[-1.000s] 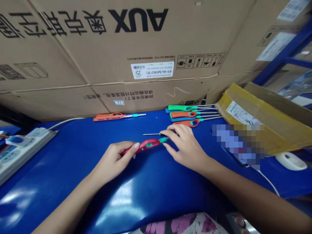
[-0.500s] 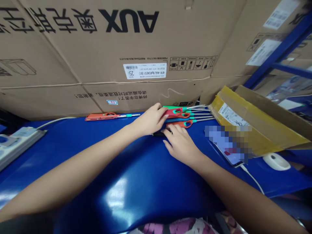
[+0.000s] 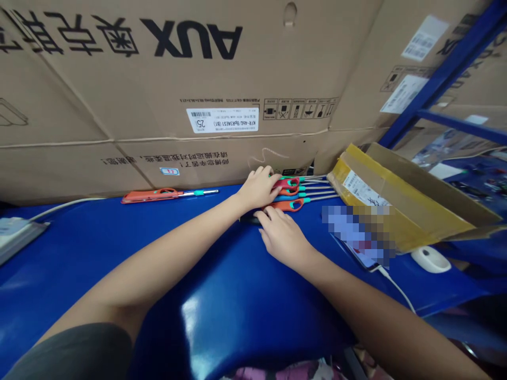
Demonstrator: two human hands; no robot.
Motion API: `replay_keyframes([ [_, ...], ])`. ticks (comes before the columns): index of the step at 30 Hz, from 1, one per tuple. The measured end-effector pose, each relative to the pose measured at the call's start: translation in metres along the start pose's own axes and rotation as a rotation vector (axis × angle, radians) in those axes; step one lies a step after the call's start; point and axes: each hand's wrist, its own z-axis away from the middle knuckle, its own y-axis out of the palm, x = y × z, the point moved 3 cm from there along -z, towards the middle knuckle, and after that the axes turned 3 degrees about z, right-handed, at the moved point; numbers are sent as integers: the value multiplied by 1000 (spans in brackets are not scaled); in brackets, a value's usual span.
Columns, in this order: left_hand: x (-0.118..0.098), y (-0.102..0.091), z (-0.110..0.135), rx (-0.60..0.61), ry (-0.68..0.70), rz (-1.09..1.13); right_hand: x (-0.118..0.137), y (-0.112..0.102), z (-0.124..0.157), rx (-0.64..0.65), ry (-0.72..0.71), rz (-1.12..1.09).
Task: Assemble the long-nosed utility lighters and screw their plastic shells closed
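Several long-nosed gas lighters lie stacked at the back of the table, metal rods pointing right. My left hand reaches over the handle ends, its fingers curled on a red lighter on top. Parts of green and blue lighters show around it. An orange lighter lies at the front of the stack. Just in front, my right hand has bent fingers against a dark object, mostly hidden by both hands. Apart on the left lies another orange lighter.
A big cardboard carton stands behind the blue table. An open yellow-taped box, a phone on a cable and a white mouse are on the right. A power strip sits far left.
The view has swung slightly right. My left hand and the red lighter have shifted a little rightward over the stack. My right hand stays low beside the front orange lighter.
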Motion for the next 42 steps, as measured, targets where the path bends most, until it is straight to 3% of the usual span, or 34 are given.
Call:
replay_keyframes([
  [3, 6, -11, 7, -13, -10, 6, 0, 0, 0, -1, 10, -7],
  [6, 25, -29, 23, -37, -40, 0, 0, 1, 0, -6, 2, -35],
  [10, 76, -64, 61, -51, -109, -29, -1, 2, 0, -21, -9, -92],
  [15, 147, -104, 133, -30, -199, -27, -5, 5, -2, -45, -18, -200],
  [19, 184, -110, 189, 6, -289, -12, -10, 10, -5, -69, -19, -284],
  [23, 205, -100, 223, 20, -391, -11, -11, 14, -5, -76, -51, -328],
  [28, 210, -94, 236, 42, -439, 46, -11, 15, -4, -60, -44, -322],
  [33, 198, -95, 240, 65, -438, 122, -14, 10, -3, -42, 11, -296],
  [42, 137, -94, 265, 98, -370, 246, -24, -3, 1, -32, 158, -174],
])
